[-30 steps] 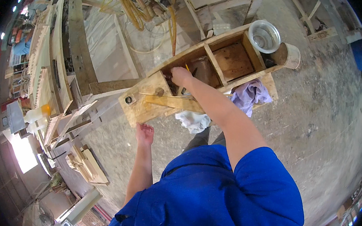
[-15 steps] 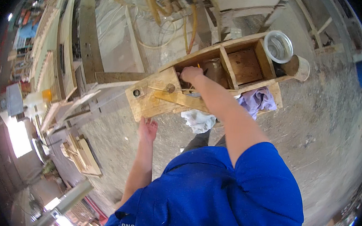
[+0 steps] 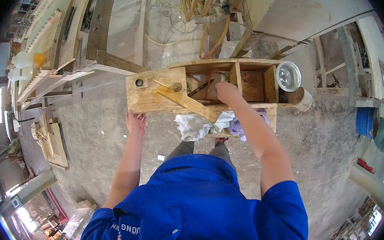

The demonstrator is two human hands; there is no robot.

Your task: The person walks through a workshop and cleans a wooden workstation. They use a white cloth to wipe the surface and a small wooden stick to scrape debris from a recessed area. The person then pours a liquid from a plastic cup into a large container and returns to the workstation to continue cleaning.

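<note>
My right hand (image 3: 227, 92) reaches into the left open compartment of a long wooden tool box (image 3: 274, 83), near the divider. Its fingers are curled downward; whatever they pinch is hidden. Beside it in the compartment lie a dark slim tool (image 3: 200, 89) and a flat brownish piece (image 3: 218, 77). My left hand (image 3: 136, 123) is at the near left corner of the box's flat wooden top (image 3: 146, 100), its fingers apart and touching the edge. Across that top slants a wooden slat (image 3: 188, 104).
At the box's right end are a round silvery container (image 3: 288, 76) and a whitish bucket (image 3: 302, 100). A white cloth (image 3: 193, 127) and a purple cloth (image 3: 241, 126) hang along the near side. Wooden frames (image 3: 119, 63) stand left, hoses (image 3: 194, 3) beyond, and a blue barrel (image 3: 367, 121) far right.
My right hand has moved rightward within the compartment, from its left end toward the divider. My left hand stays by the corner. The view has shifted and turned slightly.
</note>
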